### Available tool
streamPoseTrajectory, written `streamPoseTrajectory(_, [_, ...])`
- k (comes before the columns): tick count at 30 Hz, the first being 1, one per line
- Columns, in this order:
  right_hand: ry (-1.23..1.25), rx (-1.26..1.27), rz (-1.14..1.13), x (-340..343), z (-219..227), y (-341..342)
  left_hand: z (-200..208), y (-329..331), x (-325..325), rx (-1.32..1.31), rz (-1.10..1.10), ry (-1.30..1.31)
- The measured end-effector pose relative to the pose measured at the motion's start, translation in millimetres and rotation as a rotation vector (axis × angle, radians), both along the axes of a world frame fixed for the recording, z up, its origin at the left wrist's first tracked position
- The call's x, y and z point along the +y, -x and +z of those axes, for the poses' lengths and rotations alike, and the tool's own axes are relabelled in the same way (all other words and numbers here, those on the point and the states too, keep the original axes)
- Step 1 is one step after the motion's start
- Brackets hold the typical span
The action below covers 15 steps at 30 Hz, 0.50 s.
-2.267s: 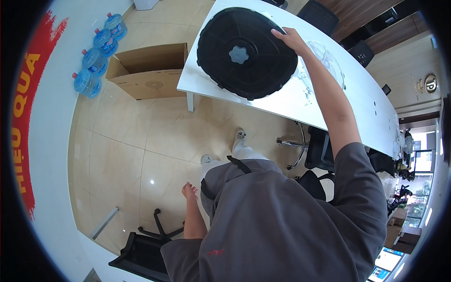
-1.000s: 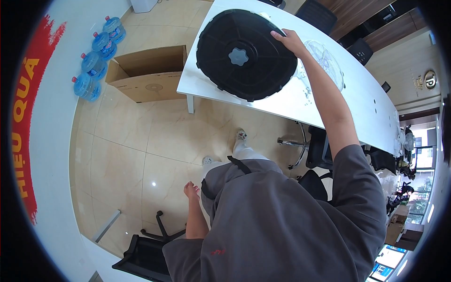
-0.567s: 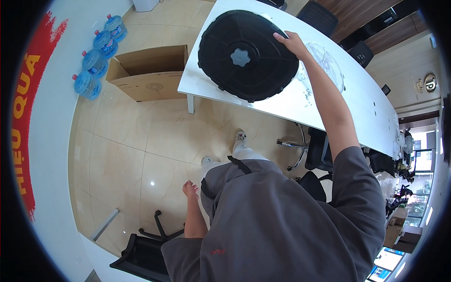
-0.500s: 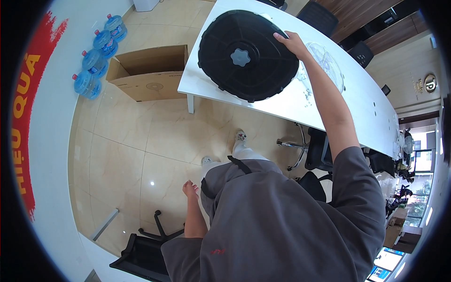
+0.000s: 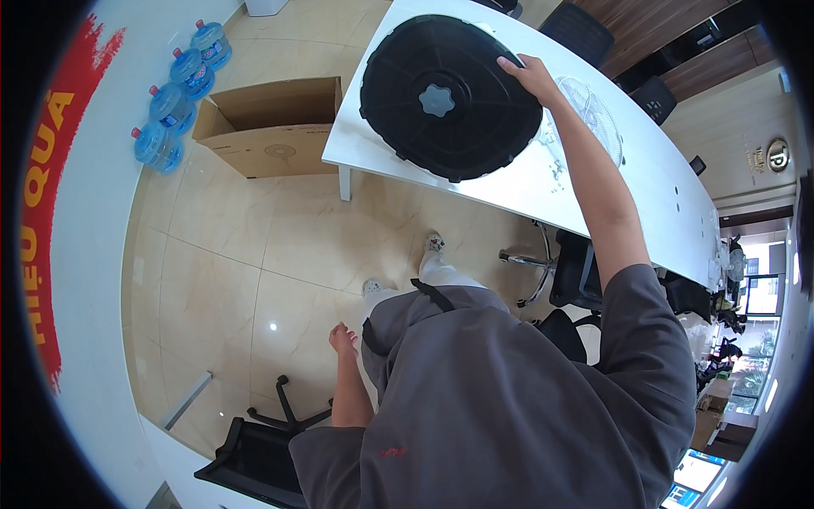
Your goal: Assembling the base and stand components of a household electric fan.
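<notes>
A large round black fan base (image 5: 398, 110) is over the white table (image 5: 644, 199) near its left end, its ribbed face toward me. A grey star-shaped knob (image 5: 437, 101) sits at its centre. My right hand (image 5: 537, 80) grips its right rim, the thumb on the ribbed face and the other fingers hidden behind. Whether the base touches the tabletop I cannot tell. My left hand (image 5: 343, 340) hangs low beside my hip, away from the table, fingers loosely bent and holding nothing.
A white wire fan grille (image 5: 593, 119) lies on the table right of the base, with small loose pieces (image 5: 557, 170) near it. An open cardboard box (image 5: 280, 151) stands on the floor left of the table. Several blue water bottles (image 5: 172, 109) line the wall. Black chairs (image 5: 572, 267) stand around.
The view has shifted very slightly. My right hand keeps its grip on the fan base, and my left hand stays low at my side.
</notes>
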State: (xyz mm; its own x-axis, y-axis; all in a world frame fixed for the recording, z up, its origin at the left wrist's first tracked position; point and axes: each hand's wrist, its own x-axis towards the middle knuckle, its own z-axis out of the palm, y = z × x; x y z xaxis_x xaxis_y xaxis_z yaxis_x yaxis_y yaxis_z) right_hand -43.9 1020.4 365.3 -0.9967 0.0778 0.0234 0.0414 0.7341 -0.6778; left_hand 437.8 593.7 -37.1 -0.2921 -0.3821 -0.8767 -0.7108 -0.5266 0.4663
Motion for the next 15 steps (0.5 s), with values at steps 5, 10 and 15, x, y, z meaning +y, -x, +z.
streamPoseTrajectory(5, [0.0, -0.026, 0.033, -1.8, 2.1, -1.4, 0.2, -0.5, -0.5, 0.023, -0.007, 0.022])
streamPoseTrajectory(10, [-0.03, -0.047, 0.019, -3.7, 3.4, -1.2, -1.6, -0.5, -1.6, 0.006, -0.006, 0.029])
streamPoseTrajectory(15, [0.003, -0.024, -0.011, -2.7, -0.5, 1.7, -4.1, -0.9, -3.1, -0.009, -0.013, 0.003])
